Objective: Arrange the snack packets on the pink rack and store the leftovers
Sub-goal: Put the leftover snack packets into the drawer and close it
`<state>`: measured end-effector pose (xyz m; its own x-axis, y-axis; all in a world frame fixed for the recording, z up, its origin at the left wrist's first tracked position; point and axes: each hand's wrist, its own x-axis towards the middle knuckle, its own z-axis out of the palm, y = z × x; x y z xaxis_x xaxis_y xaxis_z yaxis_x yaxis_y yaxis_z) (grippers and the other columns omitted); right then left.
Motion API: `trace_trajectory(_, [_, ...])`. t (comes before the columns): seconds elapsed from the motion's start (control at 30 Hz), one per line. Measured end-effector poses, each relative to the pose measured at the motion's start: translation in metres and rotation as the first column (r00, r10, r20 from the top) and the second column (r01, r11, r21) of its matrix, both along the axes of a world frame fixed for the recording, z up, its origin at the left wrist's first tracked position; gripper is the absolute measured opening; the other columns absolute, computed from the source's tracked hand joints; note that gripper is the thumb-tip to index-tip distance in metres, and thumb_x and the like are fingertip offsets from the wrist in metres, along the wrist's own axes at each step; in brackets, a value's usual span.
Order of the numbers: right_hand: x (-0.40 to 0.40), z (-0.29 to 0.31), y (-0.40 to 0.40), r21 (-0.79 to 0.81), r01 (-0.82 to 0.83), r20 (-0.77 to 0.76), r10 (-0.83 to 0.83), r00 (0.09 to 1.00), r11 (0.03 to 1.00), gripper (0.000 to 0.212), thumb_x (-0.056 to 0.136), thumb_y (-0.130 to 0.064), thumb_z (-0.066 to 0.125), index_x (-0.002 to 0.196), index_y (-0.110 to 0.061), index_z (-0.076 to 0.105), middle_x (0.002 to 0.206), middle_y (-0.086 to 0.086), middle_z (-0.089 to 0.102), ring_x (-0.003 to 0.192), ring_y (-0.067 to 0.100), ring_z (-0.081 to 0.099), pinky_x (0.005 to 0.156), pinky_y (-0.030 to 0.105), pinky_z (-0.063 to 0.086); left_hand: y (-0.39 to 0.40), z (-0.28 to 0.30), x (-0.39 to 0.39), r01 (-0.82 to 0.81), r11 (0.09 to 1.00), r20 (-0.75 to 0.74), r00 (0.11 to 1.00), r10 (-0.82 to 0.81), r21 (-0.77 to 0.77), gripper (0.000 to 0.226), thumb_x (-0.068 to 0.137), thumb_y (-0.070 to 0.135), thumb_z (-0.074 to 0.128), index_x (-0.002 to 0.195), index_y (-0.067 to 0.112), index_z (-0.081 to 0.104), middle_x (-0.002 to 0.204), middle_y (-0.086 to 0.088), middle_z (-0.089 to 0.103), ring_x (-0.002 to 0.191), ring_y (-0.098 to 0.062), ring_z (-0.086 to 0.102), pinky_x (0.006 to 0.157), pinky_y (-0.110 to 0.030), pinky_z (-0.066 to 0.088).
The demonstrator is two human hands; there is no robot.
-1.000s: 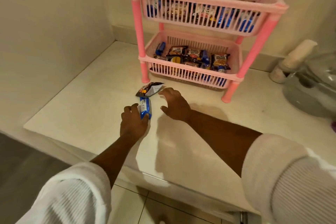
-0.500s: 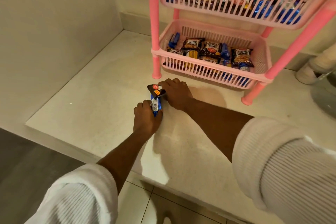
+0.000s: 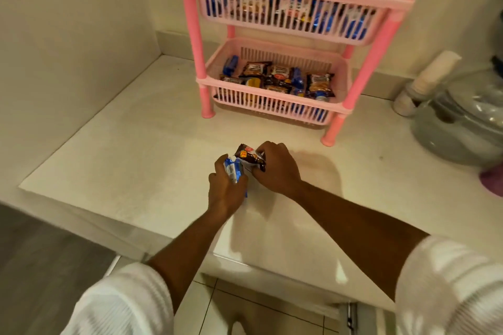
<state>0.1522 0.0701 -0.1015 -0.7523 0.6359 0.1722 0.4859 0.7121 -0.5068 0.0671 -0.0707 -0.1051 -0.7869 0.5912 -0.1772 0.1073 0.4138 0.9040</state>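
White counter (image 3: 130, 144) carries pink rack (image 3: 294, 3) at back — both tiers stocked with packets. In front of rack, right hand (image 3: 275, 168) grips brown packet (image 3: 249, 156), left hand (image 3: 226, 187) grips blue packet (image 3: 232, 171) — likely leftovers gathered for storing.

My left hand (image 3: 227, 190) grips a blue packet (image 3: 233, 170); my right hand (image 3: 275, 168) grips a dark brown packet (image 3: 249, 158), the two packets touching, over the counter (image 3: 136, 160) near its front edge. Pink rack (image 3: 294, 5) stands toward the counter's back edge, packets in both baskets. Grey pot (image 3: 462, 128) at the right edge, white bottle (image 3: 427, 81) just behind it.
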Motion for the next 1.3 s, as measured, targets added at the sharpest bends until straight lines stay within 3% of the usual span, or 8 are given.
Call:
trace_trajectory(0.1, [0.061,0.004,-0.011,-0.176,0.067,-0.081,-0.082,0.993,0.982,0.040,0.077,-0.048,0.072,0.098,-0.020,0.052,0.090,-0.005,0.056,0.080,0.014,0.051,0.058,0.028,0.038,-0.001,0.005,0.055,0.072,0.993,0.037,0.996,-0.076,0.098,0.057,0.093,0.025,0.060,0.144,0.024,0.033,0.115,-0.008,0.060,0.079,-0.004,0.066,0.058,-0.017,0.054])
trace_trajectory(0.3, [0.200,0.019,-0.031,-0.547,0.097,-0.082,-0.169,0.982,0.831,0.037,0.082,-0.035,0.073,0.105,-0.022,0.048,0.098,-0.003,0.064,0.088,0.019,0.065,0.071,0.034,0.054,-0.012,0.021,0.178,0.215,0.960,0.123,0.963,-0.239,0.181,0.062,0.095,0.006,0.056,0.148,0.021,0.028,0.126,-0.006,0.053,0.106,-0.024,0.064,0.085,-0.043,0.059])
trace_trajectory(0.47, [0.320,0.024,-0.053,-0.704,0.066,-0.176,-0.264,0.948,0.707,0.045,0.085,-0.017,0.077,0.114,-0.015,0.042,0.108,0.013,0.066,0.101,0.033,0.067,0.087,0.049,0.056,-0.022,0.022,0.282,0.382,0.889,-0.002,0.919,-0.395,0.253,0.049,0.092,0.001,0.057,0.133,0.025,0.045,0.105,0.002,0.060,0.087,-0.008,0.065,0.066,-0.013,0.052])
trace_trajectory(0.63, [0.438,0.017,-0.073,-0.823,0.073,-0.170,-0.366,0.915,0.563,0.046,0.086,-0.012,0.076,0.117,-0.014,0.041,0.103,0.004,0.067,0.087,0.011,0.069,0.071,0.025,0.055,-0.037,0.005,0.372,0.588,0.792,-0.048,0.806,-0.589,0.163,0.047,0.085,0.035,0.056,0.129,0.040,0.043,0.115,0.006,0.055,0.100,0.011,0.055,0.076,-0.003,0.044])
trace_trajectory(0.77, [0.526,-0.002,-0.083,-0.932,0.088,-0.064,-0.397,0.915,0.353,0.051,0.082,-0.017,0.079,0.122,-0.011,0.047,0.112,0.011,0.067,0.099,0.022,0.069,0.082,0.031,0.055,-0.044,-0.024,0.423,0.761,0.648,0.048,0.646,-0.762,0.031,0.060,0.079,0.032,0.059,0.133,0.049,0.038,0.127,0.009,0.051,0.115,-0.003,0.055,0.094,-0.016,0.049])
trace_trajectory(0.93, [0.594,-0.038,-0.088,-0.915,0.314,0.196,-0.405,0.893,0.252,0.037,0.096,-0.024,0.062,0.127,-0.018,0.042,0.121,0.009,0.057,0.103,0.022,0.063,0.081,0.027,0.052,-0.031,-0.062,0.462,0.809,0.490,0.116,0.548,-0.828,-0.325,0.065,0.083,0.024,0.065,0.137,0.044,0.034,0.118,0.000,0.045,0.095,-0.017,0.059,0.073,-0.026,0.055])
trace_trajectory(1.13, [0.603,-0.098,-0.089,-0.792,0.567,0.468,-0.371,0.802,0.226,0.064,0.087,-0.017,0.071,0.137,-0.020,0.031,0.112,0.008,0.060,0.089,0.018,0.066,0.064,0.022,0.054,-0.014,-0.105,0.496,0.796,0.353,0.164,0.483,-0.860,-0.492,0.076,0.081,0.017,0.073,0.146,0.027,0.035,0.139,-0.010,0.042,0.118,-0.028,0.055,0.088,-0.029,0.055])
trace_trajectory(1.3, [0.600,-0.154,-0.080,-0.712,0.642,0.562,-0.317,0.764,0.285,0.082,0.082,-0.028,0.079,0.140,-0.014,0.023,0.105,-0.004,0.055,0.100,0.018,0.062,0.086,0.032,0.054,-0.001,-0.140,0.519,0.817,0.219,0.261,0.405,-0.876,-0.533,0.081,0.081,0.013,0.074,0.147,0.025,0.029,0.136,-0.015,0.038,0.106,-0.032,0.059,0.072,-0.033,0.056])
